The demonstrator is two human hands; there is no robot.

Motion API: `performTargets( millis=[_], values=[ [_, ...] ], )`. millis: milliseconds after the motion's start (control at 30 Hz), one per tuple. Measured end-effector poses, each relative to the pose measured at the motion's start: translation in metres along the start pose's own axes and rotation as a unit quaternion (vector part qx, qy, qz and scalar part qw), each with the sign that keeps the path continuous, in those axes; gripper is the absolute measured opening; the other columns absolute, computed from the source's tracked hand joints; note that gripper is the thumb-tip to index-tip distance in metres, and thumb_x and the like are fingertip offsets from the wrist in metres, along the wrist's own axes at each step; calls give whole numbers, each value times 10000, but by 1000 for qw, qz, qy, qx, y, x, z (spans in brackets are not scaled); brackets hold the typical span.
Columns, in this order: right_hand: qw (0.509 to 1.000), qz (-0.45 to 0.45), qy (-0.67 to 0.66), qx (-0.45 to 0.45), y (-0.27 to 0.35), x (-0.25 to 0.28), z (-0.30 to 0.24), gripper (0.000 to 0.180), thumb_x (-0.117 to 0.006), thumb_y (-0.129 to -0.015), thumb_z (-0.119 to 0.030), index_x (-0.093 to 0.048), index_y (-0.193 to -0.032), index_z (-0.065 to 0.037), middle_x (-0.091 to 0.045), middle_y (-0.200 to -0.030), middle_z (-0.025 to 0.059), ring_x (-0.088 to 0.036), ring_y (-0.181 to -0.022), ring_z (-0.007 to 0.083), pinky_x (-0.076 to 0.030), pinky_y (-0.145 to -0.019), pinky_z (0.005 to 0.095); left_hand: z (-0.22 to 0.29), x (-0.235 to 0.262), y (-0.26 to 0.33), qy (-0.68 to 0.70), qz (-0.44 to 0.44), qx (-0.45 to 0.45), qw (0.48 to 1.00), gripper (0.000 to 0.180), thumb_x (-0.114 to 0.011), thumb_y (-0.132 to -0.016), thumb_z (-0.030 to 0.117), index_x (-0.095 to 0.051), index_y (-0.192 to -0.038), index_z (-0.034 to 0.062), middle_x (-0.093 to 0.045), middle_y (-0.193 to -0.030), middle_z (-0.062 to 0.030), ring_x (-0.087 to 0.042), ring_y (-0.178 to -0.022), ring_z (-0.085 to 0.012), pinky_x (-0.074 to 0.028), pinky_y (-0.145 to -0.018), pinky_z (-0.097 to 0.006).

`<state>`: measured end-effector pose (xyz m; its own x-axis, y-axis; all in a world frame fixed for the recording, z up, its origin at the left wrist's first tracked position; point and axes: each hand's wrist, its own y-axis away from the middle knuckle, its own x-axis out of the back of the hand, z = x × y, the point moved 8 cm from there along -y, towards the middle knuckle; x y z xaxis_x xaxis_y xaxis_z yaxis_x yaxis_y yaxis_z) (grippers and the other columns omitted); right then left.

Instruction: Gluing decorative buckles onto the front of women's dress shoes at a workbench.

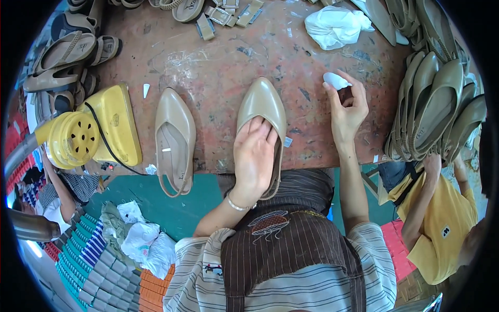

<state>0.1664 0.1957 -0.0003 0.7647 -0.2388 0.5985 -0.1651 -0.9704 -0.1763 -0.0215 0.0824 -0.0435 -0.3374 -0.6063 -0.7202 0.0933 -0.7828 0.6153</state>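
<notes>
A beige pointed slingback shoe point(263, 99) is in front of me at the table's near edge, its toe pointing away. My left hand point(254, 156) reaches into its opening and grips it from inside, with the fingertips hidden under the toe. To the right, my right hand point(349, 109) is raised over the table, pinching a small white wad point(336, 81) between thumb and fingers. Left of my left hand lies the matching slingback shoe point(176, 117), toe also pointing away, its heel strap overhanging the edge.
A yellow machine point(115, 125) with a black cord stands at the left, below stacked sandals point(67, 52). Several beige shoes point(442, 104) lean together at the right. A white bundle point(338, 27) and loose strap pieces point(228, 15) lie at the back. A person in yellow point(442, 223) is nearby.
</notes>
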Motion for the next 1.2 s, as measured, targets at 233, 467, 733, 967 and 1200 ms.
performTargets(
  millis=[233, 467, 733, 967, 1200],
  values=[
    [984, -114, -139, 22, 12, -18, -21, 193, -746, -741, -32, -700, -929, -34, -679, -897, 65, -609, -778, 145, -467, -623, 249, 1, -10, -7, 21, -25, -47, 998, 176, -507, -912, -28, -558, -1077, 10, -609, -1053, -49, -565, -1026, -135, -448, -926, -297],
    [944, -251, -62, 206, 33, -34, -73, 286, -779, -674, -80, -676, -933, -16, -641, -774, 86, -579, -644, 216, -458, -553, 310, -6, -1, -10, 7, -54, -83, 995, 116, -497, -933, 0, -553, -1032, 23, -596, -1021, -33, -567, -1016, -127, -446, -932, -309],
    [933, -273, 8, 235, 34, -40, -82, 236, -756, -713, -162, -666, -885, -29, -579, -721, 76, -542, -625, 241, -449, -537, 339, -6, -7, -9, -48, -7, -80, 996, 73, -489, -948, -13, -543, -995, 1, -604, -1007, -30, -565, -908, -75, -463, -828, -242],
    [928, -284, 45, 239, 33, -41, -84, 194, -743, -725, -155, -653, -848, -35, -576, -718, 82, -548, -630, 253, -452, -529, 349, -10, -1, -10, -52, -11, -90, 995, 43, -502, -946, -16, -530, -962, 12, -590, -970, -13, -537, -851, -38, -452, -741, -207],
    [924, -292, 59, 239, 33, -43, -87, 173, -736, -730, -155, -641, -818, -40, -574, -713, 81, -545, -631, 254, -451, -527, 357, -7, -4, -9, -70, 9, -90, 993, 45, -503, -946, -15, -526, -945, 23, -584, -953, -2, -505, -786, -19, -426, -683, -193]
  ],
)
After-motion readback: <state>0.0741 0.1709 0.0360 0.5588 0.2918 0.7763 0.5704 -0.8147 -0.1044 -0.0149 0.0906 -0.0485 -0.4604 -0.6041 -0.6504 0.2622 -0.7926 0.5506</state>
